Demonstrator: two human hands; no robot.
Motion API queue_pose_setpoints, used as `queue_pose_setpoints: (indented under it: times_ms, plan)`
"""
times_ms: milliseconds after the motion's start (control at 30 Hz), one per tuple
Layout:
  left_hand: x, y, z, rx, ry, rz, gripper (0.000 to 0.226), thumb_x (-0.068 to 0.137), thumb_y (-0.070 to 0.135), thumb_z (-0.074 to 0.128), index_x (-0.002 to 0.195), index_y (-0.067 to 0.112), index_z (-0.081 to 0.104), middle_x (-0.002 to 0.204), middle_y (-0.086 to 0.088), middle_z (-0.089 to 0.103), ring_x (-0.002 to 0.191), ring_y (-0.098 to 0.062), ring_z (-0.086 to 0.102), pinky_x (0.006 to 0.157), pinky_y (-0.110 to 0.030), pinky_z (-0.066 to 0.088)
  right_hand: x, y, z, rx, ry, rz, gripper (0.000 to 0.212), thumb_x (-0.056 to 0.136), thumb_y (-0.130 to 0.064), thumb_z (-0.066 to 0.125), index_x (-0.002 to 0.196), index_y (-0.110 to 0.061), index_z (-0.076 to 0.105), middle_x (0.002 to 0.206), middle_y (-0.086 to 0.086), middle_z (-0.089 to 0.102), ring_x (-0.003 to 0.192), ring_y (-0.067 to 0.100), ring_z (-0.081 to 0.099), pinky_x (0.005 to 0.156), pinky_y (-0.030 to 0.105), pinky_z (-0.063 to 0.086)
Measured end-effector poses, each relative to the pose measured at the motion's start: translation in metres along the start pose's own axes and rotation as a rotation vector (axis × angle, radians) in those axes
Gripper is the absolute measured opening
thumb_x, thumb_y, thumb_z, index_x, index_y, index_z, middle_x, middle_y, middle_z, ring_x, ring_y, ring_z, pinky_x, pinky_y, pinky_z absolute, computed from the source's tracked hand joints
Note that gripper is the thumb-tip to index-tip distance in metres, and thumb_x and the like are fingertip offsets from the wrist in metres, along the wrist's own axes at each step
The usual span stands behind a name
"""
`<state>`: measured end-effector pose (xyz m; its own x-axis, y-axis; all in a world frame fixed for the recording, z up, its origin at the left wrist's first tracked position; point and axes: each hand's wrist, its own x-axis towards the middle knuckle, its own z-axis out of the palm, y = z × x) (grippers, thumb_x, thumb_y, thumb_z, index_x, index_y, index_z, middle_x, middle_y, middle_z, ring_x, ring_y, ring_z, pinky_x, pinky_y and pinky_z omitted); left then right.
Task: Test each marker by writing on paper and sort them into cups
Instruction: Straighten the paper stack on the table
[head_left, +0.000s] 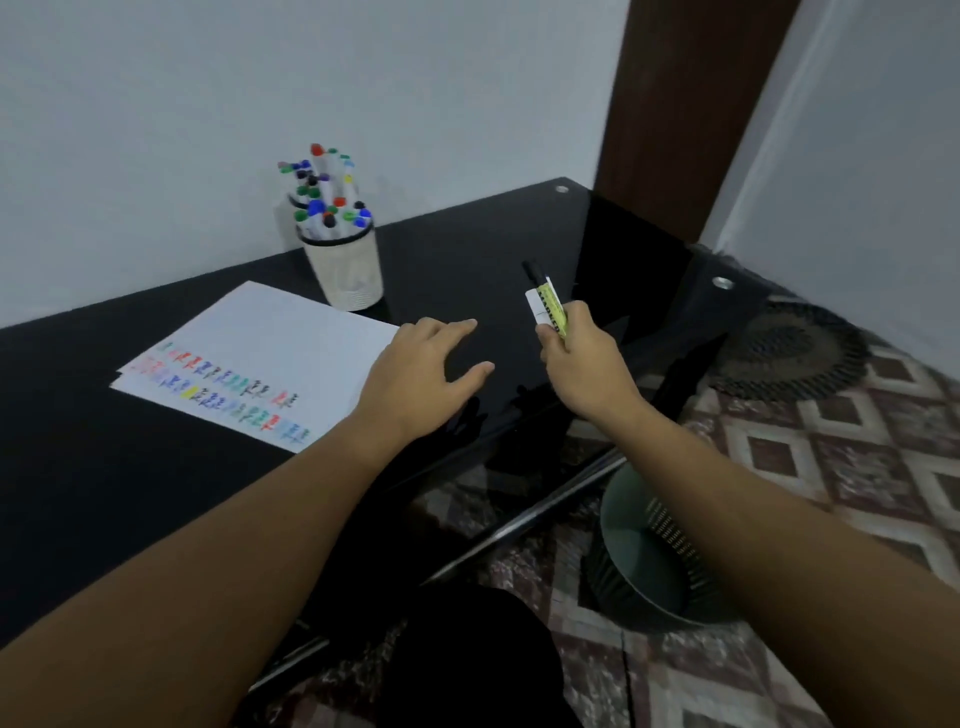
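My right hand (582, 358) grips a marker (548, 304) with a white and yellow barrel and a black cap, held upright above the right part of the black table (467, 260). My left hand (421, 374) rests flat on the table with fingers spread, at the right edge of a white sheet of paper (270, 332). Rows of small coloured scribbles (228, 389) run along the near edge of the paper. Behind the paper stands a white cup (345, 275) full of capped markers. A second cup (301, 200) of markers stands right behind it, against the wall.
The white wall runs along the table's far edge. A brown post (675, 104) rises at the table's far right corner. On the patterned floor at the right lie a dark round mesh object (789, 348) and a dark wastebasket (649, 551).
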<state>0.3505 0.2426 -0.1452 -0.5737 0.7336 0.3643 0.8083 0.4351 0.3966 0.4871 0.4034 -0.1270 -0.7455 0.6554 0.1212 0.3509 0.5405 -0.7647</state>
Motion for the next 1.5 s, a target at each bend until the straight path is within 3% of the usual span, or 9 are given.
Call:
queue_pose_setpoints:
  times_ms: [167,300,667,900,1000,1100,1200,1333,1500]
  plan:
    - [0.006,0.052,0.035,-0.043,-0.086,0.093,0.059,0.094,0.059,0.058,0.147,0.033,0.049,0.133,0.005,0.056,0.124,-0.016,0.047,0.098,-0.039,0.049,-0.029,0.054,-0.036,0.025,0.063,0.090,0.020,0.110,-0.035,0.044,0.115,-0.016,0.045,0.092,0.009,0.067,0.077,0.030,0.065,0.066,0.048,0.052]
    - [0.006,0.078,0.056,-0.056,-0.150,0.122,0.059,0.095,0.058,0.057,0.149,0.034,0.047,0.135,0.008,0.054,0.127,-0.013,0.045,0.098,-0.037,0.049,-0.052,0.098,-0.049,-0.012,0.064,0.149,0.019,0.111,-0.033,0.044,0.112,-0.014,0.043,0.083,0.008,0.059,0.066,0.022,0.054,0.055,0.039,0.039]
    - [0.005,0.106,0.075,-0.031,-0.224,0.158,0.057,0.097,0.055,0.056,0.149,0.034,0.047,0.135,0.009,0.053,0.127,-0.012,0.043,0.098,-0.035,0.048,-0.094,0.186,-0.044,-0.049,0.026,0.398,0.022,0.109,-0.032,0.046,0.111,-0.011,0.042,0.086,0.013,0.060,0.066,0.025,0.054,0.056,0.036,0.040]
    - [0.004,0.106,0.077,-0.007,-0.231,0.161,0.056,0.097,0.055,0.056,0.148,0.034,0.047,0.134,0.009,0.054,0.127,-0.013,0.043,0.096,-0.032,0.046,-0.094,0.201,-0.043,-0.062,-0.035,0.493,0.046,0.105,-0.038,0.055,0.138,-0.010,0.039,0.111,0.012,0.064,0.079,0.018,0.058,0.058,0.030,0.039]
    - [0.005,0.104,0.074,-0.010,-0.220,0.156,0.055,0.097,0.054,0.057,0.148,0.033,0.049,0.134,0.009,0.054,0.126,-0.012,0.044,0.096,-0.031,0.046,-0.090,0.199,-0.046,-0.102,-0.009,0.464,0.050,0.105,-0.033,0.058,0.143,-0.008,0.039,0.121,0.015,0.064,0.088,0.020,0.059,0.072,0.031,0.044]
    - [0.006,0.100,0.070,-0.020,-0.208,0.143,0.053,0.097,0.053,0.057,0.146,0.033,0.051,0.133,0.009,0.054,0.126,-0.011,0.044,0.097,-0.032,0.047,-0.084,0.190,-0.049,-0.119,0.030,0.396,0.040,0.105,-0.031,0.057,0.137,-0.011,0.045,0.111,0.011,0.067,0.080,0.017,0.061,0.060,0.030,0.041]
    - [0.007,0.093,0.062,-0.039,-0.172,0.136,0.049,0.098,0.049,0.058,0.143,0.031,0.054,0.129,0.009,0.055,0.123,-0.010,0.045,0.095,-0.030,0.047,-0.074,0.169,-0.048,-0.102,0.076,0.296,0.033,0.106,-0.031,0.055,0.132,-0.011,0.049,0.105,0.007,0.067,0.084,0.020,0.062,0.069,0.037,0.050]
    - [0.009,0.074,0.041,-0.026,-0.042,0.106,0.040,0.098,0.039,0.062,0.136,0.027,0.061,0.113,0.008,0.057,0.106,-0.010,0.047,0.085,-0.031,0.050,-0.056,0.124,-0.041,-0.062,0.124,0.108,0.027,0.107,-0.033,0.053,0.127,-0.016,0.055,0.110,-0.002,0.065,0.096,0.017,0.062,0.080,0.035,0.051]
    - [0.000,0.024,0.001,-0.048,0.146,-0.090,0.031,0.094,0.031,0.066,0.124,0.024,0.066,0.099,0.006,0.059,0.093,-0.015,0.054,0.081,-0.036,0.051,-0.027,0.047,-0.014,0.005,0.144,-0.134,0.018,0.107,-0.034,0.053,0.117,-0.021,0.058,0.098,-0.008,0.062,0.087,0.012,0.060,0.074,0.033,0.048]
